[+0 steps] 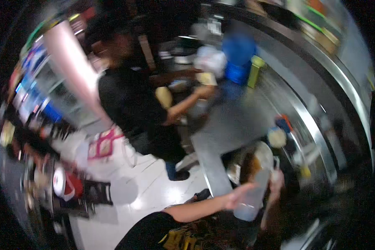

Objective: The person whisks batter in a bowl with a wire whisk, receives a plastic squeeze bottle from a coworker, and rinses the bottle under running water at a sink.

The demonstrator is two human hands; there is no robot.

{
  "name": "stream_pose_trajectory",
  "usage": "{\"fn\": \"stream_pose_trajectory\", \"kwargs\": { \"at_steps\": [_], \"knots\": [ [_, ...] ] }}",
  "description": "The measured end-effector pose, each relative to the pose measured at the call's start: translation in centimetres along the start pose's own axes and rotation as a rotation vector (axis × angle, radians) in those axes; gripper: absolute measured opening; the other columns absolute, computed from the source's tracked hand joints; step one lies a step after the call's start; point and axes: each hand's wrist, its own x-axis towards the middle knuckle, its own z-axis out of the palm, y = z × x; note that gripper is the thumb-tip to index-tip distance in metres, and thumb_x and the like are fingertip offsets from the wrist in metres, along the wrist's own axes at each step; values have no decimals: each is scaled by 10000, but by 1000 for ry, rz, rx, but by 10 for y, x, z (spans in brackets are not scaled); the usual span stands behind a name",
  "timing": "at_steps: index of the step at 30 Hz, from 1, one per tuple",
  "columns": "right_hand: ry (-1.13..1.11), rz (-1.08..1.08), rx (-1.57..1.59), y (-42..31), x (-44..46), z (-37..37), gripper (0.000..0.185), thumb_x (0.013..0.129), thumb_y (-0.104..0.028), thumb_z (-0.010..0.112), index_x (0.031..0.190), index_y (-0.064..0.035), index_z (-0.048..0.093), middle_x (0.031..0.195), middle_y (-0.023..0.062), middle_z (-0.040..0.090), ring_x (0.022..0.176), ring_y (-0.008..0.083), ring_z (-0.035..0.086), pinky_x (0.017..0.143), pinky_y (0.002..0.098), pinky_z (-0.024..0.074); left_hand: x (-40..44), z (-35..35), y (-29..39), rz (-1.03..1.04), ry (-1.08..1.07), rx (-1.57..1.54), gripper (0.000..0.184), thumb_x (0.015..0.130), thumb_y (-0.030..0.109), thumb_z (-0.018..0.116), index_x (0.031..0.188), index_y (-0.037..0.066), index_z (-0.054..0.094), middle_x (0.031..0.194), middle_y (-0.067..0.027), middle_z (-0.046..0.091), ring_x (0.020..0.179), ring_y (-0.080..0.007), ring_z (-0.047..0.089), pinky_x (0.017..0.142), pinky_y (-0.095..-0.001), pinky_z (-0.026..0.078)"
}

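Observation:
Motion blur softens the whole head view. My left hand (235, 196) reaches in from the lower left, its fingers stretched out against the near side of a translucent plastic container (260, 187). On the container's other side, my right hand (276, 182) is closed at its edge, where a pale handle-like part shows. The container is tilted. Beyond it is a round pan or bowl (262, 154) with something brown in it; whether the two touch I cannot tell.
A steel counter (233, 125) runs beyond my hands. A co-worker in black (133, 100) stands at it, holding a pale yellowish item (207, 78). A blue container (238, 52), a white plastic bag (210, 59) and a yellow-green bottle (255, 71) stand at the back.

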Motion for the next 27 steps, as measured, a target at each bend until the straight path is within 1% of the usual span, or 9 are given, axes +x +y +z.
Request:
{"fn": "stream_pose_trajectory", "kwargs": {
  "at_steps": [1,3,5,9,11,14,15,22,27],
  "knots": [
    [11,-11,-38,-3,1,-1,174,806,-161,543,875,-51,657,854,30,589,775,131,534,660,283,428,-2,4,7,-214,108,-107,637,792,524,522,1210,49,451,1115,-161,544,962,-290,548,847,-427,442],
    [121,38,-389,-36,-9,15,171,810,-98,577,939,-14,653,958,64,624,902,147,563,782,284,439,-5,12,13,-255,84,-11,699,766,590,509,1206,50,451,1071,-163,545,957,-295,546,849,-450,433],
    [11,-415,-439,-12,-3,4,248,843,-191,593,1014,-13,622,894,66,637,818,128,559,744,258,445,-9,20,15,-252,152,62,680,798,579,467,1228,53,439,1127,-169,525,995,-311,535,875,-459,423],
    [77,-301,-96,-25,-6,16,207,882,-122,520,1063,-35,570,952,66,615,859,123,573,709,233,453,-6,23,15,-278,95,-9,630,823,510,472,1210,14,443,1086,-181,554,969,-326,565,854,-449,448],
    [282,32,28,-21,0,18,377,915,-386,432,1050,-55,552,916,76,608,821,201,591,728,366,487,-2,23,15,-293,73,-4,628,829,506,464,1220,15,433,1097,-182,549,980,-334,560,856,-455,446],
    [193,373,799,-15,3,11,636,890,-570,216,970,-45,566,903,105,615,910,287,561,802,490,450,-2,26,18,-257,110,12,660,818,524,472,1248,28,403,1140,-195,524,1008,-339,545,857,-477,440],
    [85,328,914,-13,1,10,607,896,-542,249,963,-30,568,917,119,611,920,289,559,815,462,459,-1,26,20,-276,105,21,660,818,524,472,1248,28,403,1140,-195,524,1008,-339,545,857,-477,440],
    [150,435,1207,-29,1,9,465,890,-405,381,899,30,545,948,181,580,878,326,570,763,406,501,8,19,26,-242,123,30,708,800,559,468,1269,35,391,1141,-247,513,1020,-385,530,852,-497,443],
    [65,368,1102,-17,-1,6,406,867,-338,435,947,47,534,966,193,574,918,334,570,720,401,523,16,21,27,-267,118,32,662,805,525,490,1248,41,406,1112,-213,535,978,-377,553,821,-490,459]
  ]
}}
